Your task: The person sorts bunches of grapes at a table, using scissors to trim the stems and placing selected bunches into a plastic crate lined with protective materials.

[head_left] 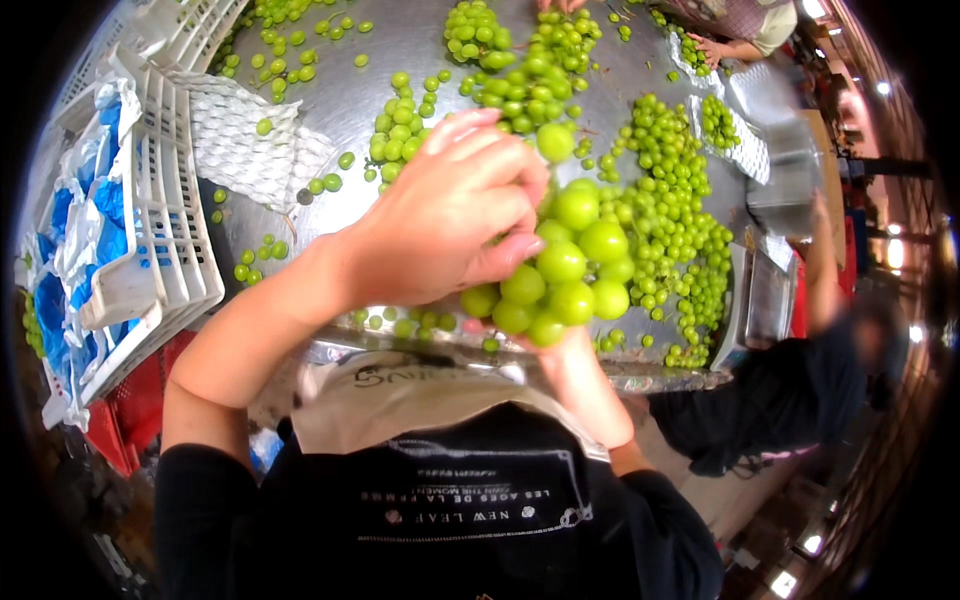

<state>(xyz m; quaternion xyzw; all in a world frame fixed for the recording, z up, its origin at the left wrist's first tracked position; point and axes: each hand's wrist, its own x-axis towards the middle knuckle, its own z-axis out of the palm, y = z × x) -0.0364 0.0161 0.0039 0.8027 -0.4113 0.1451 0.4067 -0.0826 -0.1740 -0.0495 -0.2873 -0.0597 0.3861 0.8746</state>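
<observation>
A bunch of large green grapes [562, 262] is up close, above the metal table. My right hand [562, 350] cups it from below, its fingers mostly covered by the fruit. Across the bunch's upper left side reaches my left hand [455, 215], fingers curled in and thumb against the grapes; what lies between its fingertips is hidden. Beyond my hands, more grape bunches [535, 85] rest on the table. A long heap of grapes [675, 205] lies to the right, and loose grapes [397, 130] are scattered left of centre.
On the left stands a white plastic crate [165, 200] with blue and white wrapping, beside a white foam net [250, 135]. Another person's hand [708, 50] touches grapes at the far right. A person in dark clothing [790, 385] is right of the table, near a metal scale [768, 305].
</observation>
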